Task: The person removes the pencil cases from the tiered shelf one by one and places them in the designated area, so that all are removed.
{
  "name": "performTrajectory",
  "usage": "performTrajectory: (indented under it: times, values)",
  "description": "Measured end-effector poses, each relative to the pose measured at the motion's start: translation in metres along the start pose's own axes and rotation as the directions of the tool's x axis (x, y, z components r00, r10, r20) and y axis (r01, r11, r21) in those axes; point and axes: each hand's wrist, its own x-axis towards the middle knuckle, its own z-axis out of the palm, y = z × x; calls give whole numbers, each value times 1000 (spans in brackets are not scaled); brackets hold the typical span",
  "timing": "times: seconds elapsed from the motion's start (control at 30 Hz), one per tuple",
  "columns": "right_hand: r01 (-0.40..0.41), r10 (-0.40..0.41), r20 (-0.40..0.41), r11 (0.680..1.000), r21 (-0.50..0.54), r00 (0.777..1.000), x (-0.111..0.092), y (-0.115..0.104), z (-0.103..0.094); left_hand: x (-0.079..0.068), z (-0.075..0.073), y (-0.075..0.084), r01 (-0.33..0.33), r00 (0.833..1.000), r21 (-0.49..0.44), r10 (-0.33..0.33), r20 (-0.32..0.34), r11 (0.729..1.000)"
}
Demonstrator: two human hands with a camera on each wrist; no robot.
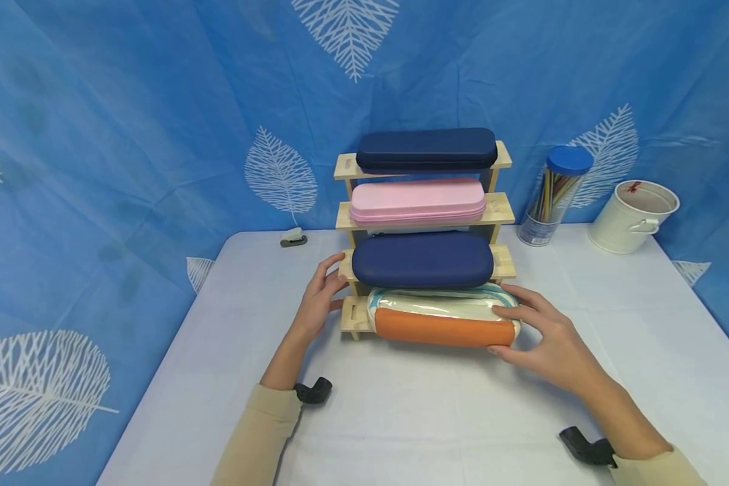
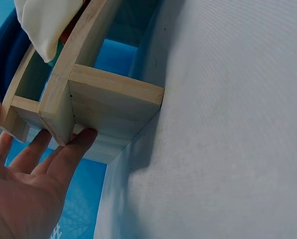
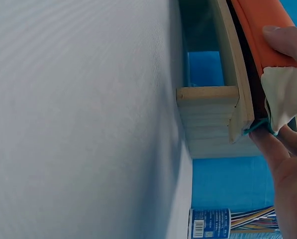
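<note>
Nearest, beige sleeves (image 1: pixel 258 432) reach in over the white-covered table (image 1: pixel 413 418), with a black wrist device (image 1: pixel 586 449) showing at the right cuff and another at the left. The right hand (image 1: pixel 553 337) holds the right end of an orange pencil case (image 1: pixel 443 327), thumb low on its front, fingers parted around the end and top. The case (clear-topped, with blue-and-cream trim) lies on the lowest step of a wooden tiered rack (image 1: pixel 355 314), bare wood showing at its left while its right end covers the step's. The left hand (image 1: pixel 317 297) touches the rack's left end, its fingers spread and loosely bent, with nothing lifted in them.

On the steps behind sit a navy zip case (image 1: pixel 422 260), then a pink case (image 1: pixel 418 201), then a darker navy case (image 1: pixel 426 150) on top. Left of the rack, a small stapler (image 1: pixel 293 237) stands near the table's back edge; to the right are a blue-lidded jar (image 1: pixel 547 209) of thin sticks and a white bucket (image 1: pixel 622 223). A blue leaf-print cloth (image 1: pixel 127 135) hangs behind everything.
</note>
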Motion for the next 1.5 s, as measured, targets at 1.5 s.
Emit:
performTrajectory:
  times: [1.5]
  values:
    - [-194, 180, 92, 964, 181, 979, -28, 18, -53, 3, -2, -9, -4, 1000, 11, 4, -1, 1000]
